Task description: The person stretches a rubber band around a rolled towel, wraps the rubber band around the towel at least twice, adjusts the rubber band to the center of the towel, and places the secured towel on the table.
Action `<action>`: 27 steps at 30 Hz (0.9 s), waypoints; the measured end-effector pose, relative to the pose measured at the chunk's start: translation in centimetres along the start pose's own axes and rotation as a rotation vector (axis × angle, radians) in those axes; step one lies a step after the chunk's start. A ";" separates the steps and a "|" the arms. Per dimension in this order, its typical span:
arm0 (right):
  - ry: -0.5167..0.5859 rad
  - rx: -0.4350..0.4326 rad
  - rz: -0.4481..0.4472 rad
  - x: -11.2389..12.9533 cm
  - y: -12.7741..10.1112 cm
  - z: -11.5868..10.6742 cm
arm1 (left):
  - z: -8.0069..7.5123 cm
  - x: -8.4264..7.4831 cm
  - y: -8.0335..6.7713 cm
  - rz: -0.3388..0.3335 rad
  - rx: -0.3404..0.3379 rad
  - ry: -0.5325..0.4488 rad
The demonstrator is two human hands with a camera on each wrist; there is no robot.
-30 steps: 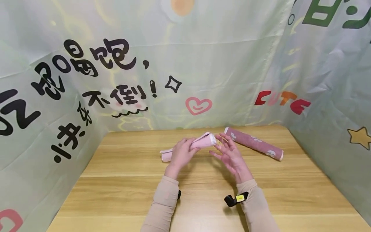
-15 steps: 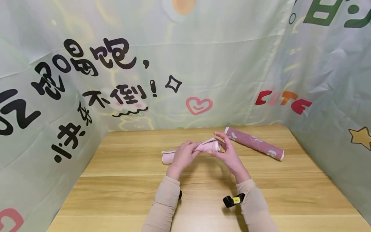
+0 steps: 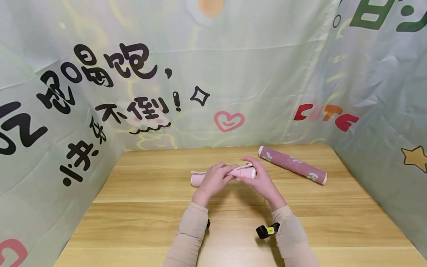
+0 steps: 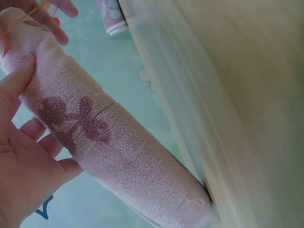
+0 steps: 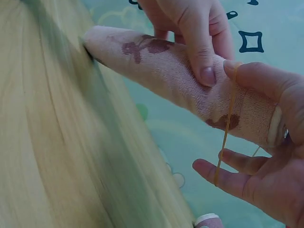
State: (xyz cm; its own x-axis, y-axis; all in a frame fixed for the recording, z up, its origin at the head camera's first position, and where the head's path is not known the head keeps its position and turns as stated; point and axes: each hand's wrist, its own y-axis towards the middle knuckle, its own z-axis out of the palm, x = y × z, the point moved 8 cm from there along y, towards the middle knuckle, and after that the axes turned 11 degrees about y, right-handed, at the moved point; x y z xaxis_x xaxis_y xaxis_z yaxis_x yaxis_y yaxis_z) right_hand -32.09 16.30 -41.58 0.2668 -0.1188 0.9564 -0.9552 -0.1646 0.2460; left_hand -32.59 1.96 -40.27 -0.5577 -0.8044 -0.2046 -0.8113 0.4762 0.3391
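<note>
Left hand [image 3: 215,178]: grips light pink rolled towel [image 3: 222,175] mid-length
Right hand [image 3: 258,178]: wraps towel's right end
Dark pink roll [image 3: 291,165]: right of the grip, apart

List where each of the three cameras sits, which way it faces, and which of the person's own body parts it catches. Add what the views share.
Head: worn high, facing forward and down at the table; both forearms, left hand and right hand show.
Left wrist: beside the left hand, looking along the light pink towel roll.
Right wrist: beside the right hand, looking at the rubber band stretched round the roll's end.
Shared: the light pink towel roll and both hands appear in all three.
</note>
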 end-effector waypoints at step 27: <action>0.520 -0.027 0.139 -1.9 0.0 0.9 | -0.5 0.6 0.0 -0.071 -0.035 -0.215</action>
State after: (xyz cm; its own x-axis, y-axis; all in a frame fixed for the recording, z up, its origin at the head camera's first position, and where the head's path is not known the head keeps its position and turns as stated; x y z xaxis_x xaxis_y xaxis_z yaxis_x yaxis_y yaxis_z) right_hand -32.50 15.62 -43.53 0.0451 0.3640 0.9303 -0.9818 -0.1556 0.1085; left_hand -32.82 1.27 -39.90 -0.5273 -0.7391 -0.4191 -0.8452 0.4056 0.3482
